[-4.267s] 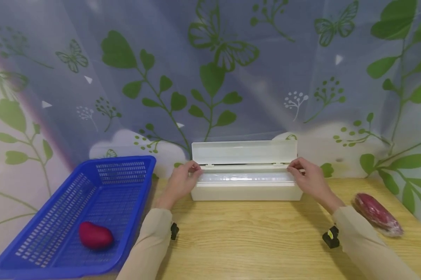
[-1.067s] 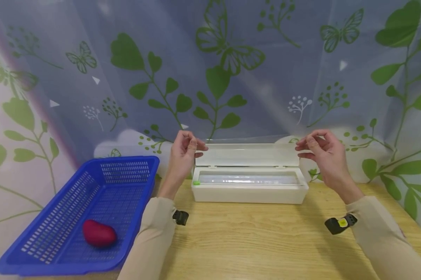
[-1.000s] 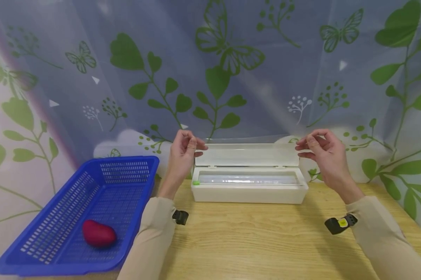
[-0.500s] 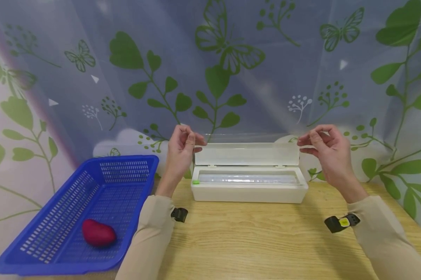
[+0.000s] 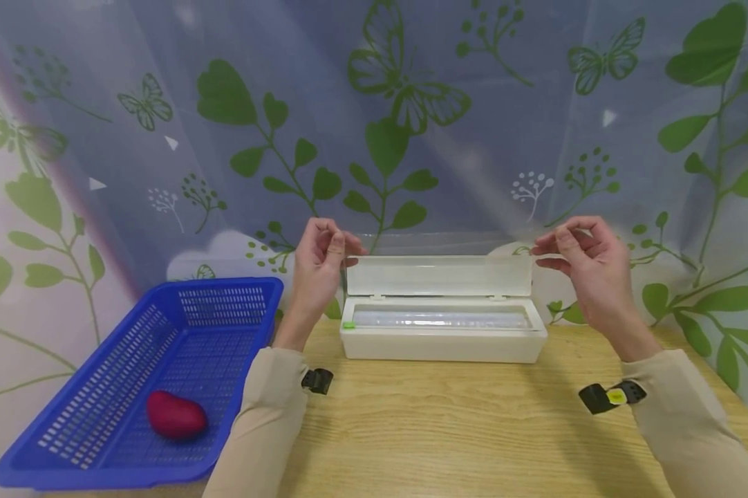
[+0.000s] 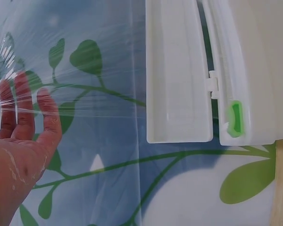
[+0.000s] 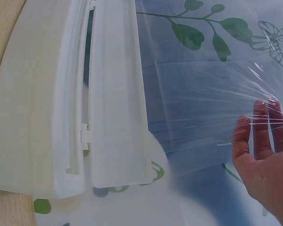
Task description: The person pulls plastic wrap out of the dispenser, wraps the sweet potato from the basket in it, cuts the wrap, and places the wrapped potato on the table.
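Note:
A white cling film dispenser [image 5: 444,346] sits against the back wall with its lid [image 5: 439,278] raised and a roll of film [image 5: 442,319] inside. Clear cling film [image 6: 104,87] stretches out past the lid, creased into fine lines where it gathers at the fingers. My left hand [image 5: 319,266] pinches one corner, above the dispenser's left end. The other corner is pinched by my right hand [image 5: 594,277], above the right end; the pulled film [image 7: 207,101] shows in the right wrist view too. A green slider [image 6: 236,118] sits at the dispenser's left end.
On the left stands a blue perforated basket [image 5: 263,360] with a smooth red item [image 5: 176,415] inside. A wooden table [image 5: 436,429] runs in front of the dispenser. Behind rises a sheet [image 5: 473,187] printed with leaves and butterflies.
Both hands have risen from the dispenser's ends, drawing film up. Over the last second they moved slightly higher and farther apart. The film-wrapped red item at right has gone from view.

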